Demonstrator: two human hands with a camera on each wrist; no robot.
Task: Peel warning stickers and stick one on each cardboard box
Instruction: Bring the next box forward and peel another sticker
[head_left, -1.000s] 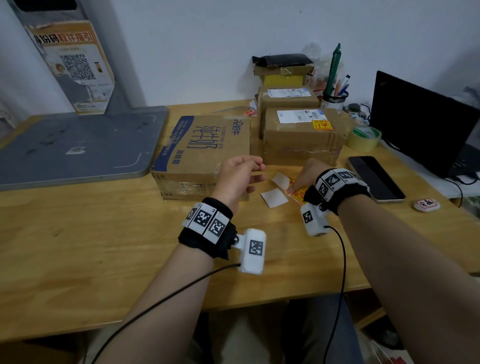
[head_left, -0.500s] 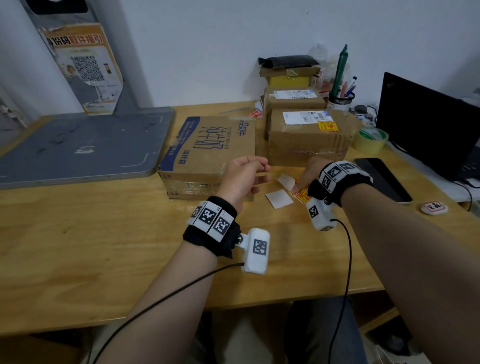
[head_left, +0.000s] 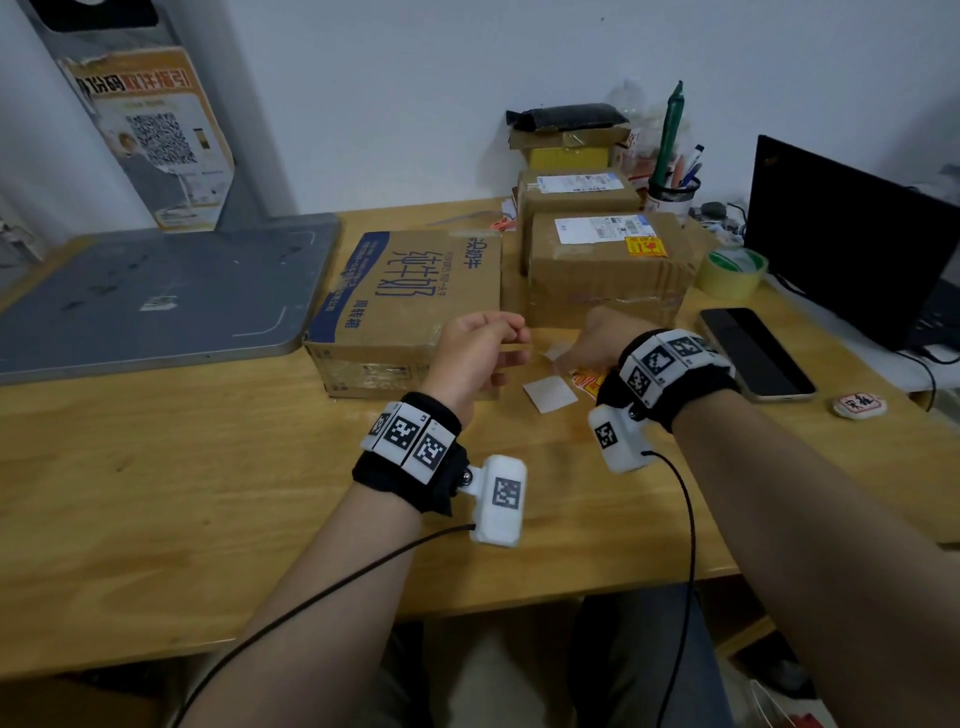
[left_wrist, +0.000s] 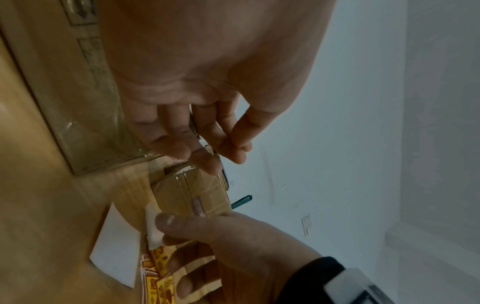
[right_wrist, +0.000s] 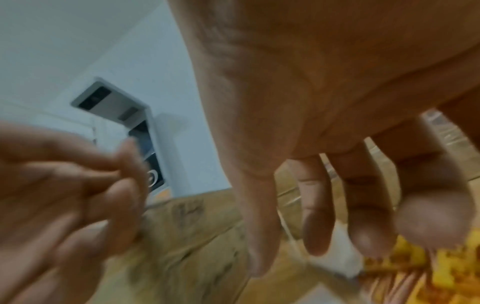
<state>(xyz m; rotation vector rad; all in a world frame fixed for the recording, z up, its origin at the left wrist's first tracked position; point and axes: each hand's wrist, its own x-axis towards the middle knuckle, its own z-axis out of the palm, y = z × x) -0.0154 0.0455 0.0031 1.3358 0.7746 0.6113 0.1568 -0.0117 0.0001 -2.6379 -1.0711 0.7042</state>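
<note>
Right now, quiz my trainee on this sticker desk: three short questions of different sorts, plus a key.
1. True or false: the top of the large blue-printed cardboard box carries a yellow warning sticker.
2. Which hand rests on the yellow-and-red sticker stack? A the left, B the right.
3. Name the flat thing lying on the wooden desk just left of that stack.

Key
1. False; its top is bare of stickers.
2. B, the right hand.
3. A white square of backing paper.

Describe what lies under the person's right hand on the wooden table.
Under the right hand lies a pile of yellow-and-red warning stickers, the fingers resting on them. White backing papers lie beside it. The hand covers most of the pile, so its count cannot be seen.
</note>
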